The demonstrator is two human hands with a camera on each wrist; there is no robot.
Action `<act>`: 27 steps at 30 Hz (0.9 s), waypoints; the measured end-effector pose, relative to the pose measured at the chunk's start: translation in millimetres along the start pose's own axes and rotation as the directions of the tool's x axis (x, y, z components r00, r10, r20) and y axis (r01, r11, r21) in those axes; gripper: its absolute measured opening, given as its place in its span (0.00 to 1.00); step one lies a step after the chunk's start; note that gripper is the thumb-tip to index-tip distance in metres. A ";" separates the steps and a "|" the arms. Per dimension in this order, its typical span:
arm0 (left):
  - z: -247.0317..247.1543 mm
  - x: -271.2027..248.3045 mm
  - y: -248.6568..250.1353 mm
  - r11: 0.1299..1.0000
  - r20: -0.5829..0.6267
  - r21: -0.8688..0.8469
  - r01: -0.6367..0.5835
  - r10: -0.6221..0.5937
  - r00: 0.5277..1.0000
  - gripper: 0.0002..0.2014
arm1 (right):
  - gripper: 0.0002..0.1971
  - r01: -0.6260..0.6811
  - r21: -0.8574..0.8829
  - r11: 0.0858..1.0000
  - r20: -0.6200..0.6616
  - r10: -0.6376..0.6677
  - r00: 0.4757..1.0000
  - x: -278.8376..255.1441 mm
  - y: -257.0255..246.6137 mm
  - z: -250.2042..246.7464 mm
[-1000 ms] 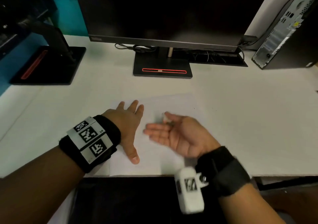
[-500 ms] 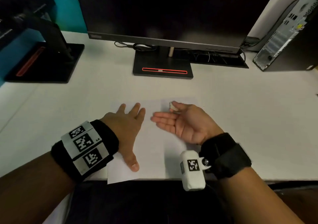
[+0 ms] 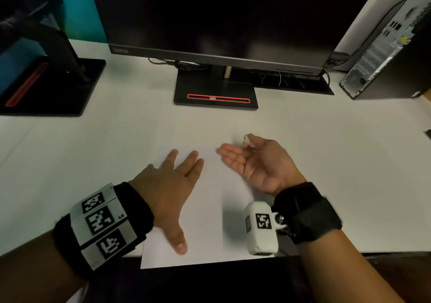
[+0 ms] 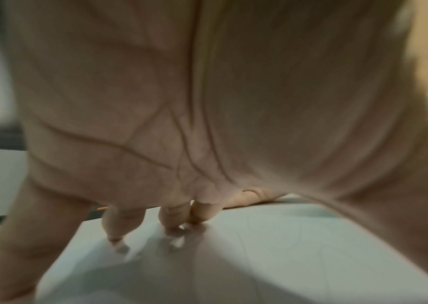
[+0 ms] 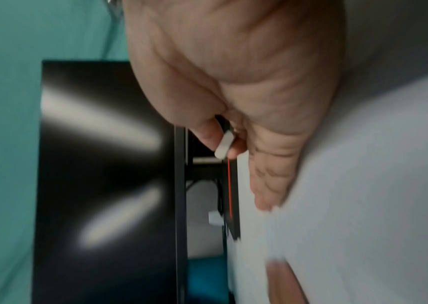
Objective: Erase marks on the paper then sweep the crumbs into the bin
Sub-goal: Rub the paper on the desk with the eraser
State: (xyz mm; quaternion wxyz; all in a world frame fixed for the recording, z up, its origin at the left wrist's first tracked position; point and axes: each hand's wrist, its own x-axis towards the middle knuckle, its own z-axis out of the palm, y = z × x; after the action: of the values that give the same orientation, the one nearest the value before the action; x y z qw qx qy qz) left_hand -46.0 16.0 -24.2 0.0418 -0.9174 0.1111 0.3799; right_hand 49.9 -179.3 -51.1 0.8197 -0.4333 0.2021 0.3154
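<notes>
A white sheet of paper (image 3: 210, 209) lies on the white desk, its near edge hanging over the desk's front edge. My left hand (image 3: 172, 186) lies flat on the paper, palm down, fingers spread and straight; its fingertips (image 4: 174, 228) press on the sheet. My right hand (image 3: 251, 160) stands on its edge over the paper's far right part, palm turned left. Thumb and forefinger pinch a small white eraser (image 3: 247, 141), also visible in the right wrist view (image 5: 224, 145); the other fingers are stretched out. No bin is in view.
A dark monitor (image 3: 221, 18) on a black base with a red stripe (image 3: 217, 93) stands behind the paper. A second stand (image 3: 46, 86) is at the far left, a computer tower (image 3: 387, 46) at the far right. Cables lie behind the base.
My right hand, side-on with the eraser pinched, has moved away from me across the paper towards its far right corner. My left hand has stayed flat on the sheet.
</notes>
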 end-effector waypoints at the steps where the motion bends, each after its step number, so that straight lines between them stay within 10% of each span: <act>1: 0.8 -0.1 -1.2 1.000 -0.002 0.000 -0.004 0.004 1.000 0.84 | 0.12 0.103 0.081 0.991 -0.084 -0.097 0.992 3.2 -12.4 -7.3; 5: -0.5 -1.6 1.3 1.000 -0.011 -0.010 0.000 0.000 1.000 0.83 | 0.10 0.394 0.217 0.893 -0.232 -0.345 0.910 -11.5 -36.7 -24.3; 13: -24.7 -3.9 10.0 0.984 -0.166 -0.177 0.025 -0.054 0.985 0.51 | 0.24 -0.090 -0.129 0.988 0.096 0.103 0.990 -13.3 15.6 -3.4; 19: -19.9 7.2 12.0 0.979 -0.260 -0.193 0.062 -0.112 0.959 0.41 | 0.12 0.358 0.117 0.926 -0.321 -0.306 0.896 -7.1 -58.5 -53.7; 23: -18.9 9.4 11.7 0.974 -0.230 -0.205 0.095 -0.142 0.963 0.51 | 0.07 0.240 -0.241 0.940 -0.128 -0.276 0.953 -27.1 -44.4 -35.6; 27: -18.5 10.4 11.1 0.973 -0.232 -0.207 0.102 -0.150 0.961 0.52 | 0.11 0.186 -0.905 0.382 0.125 -0.180 0.976 -29.3 -24.2 -2.9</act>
State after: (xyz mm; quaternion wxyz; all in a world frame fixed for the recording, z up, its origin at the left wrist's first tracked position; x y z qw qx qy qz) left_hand -28.8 0.4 -18.4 -0.0373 -0.9623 0.0191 0.2686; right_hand 45.4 -202.0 -20.8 0.4804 -0.8282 -0.0541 0.2833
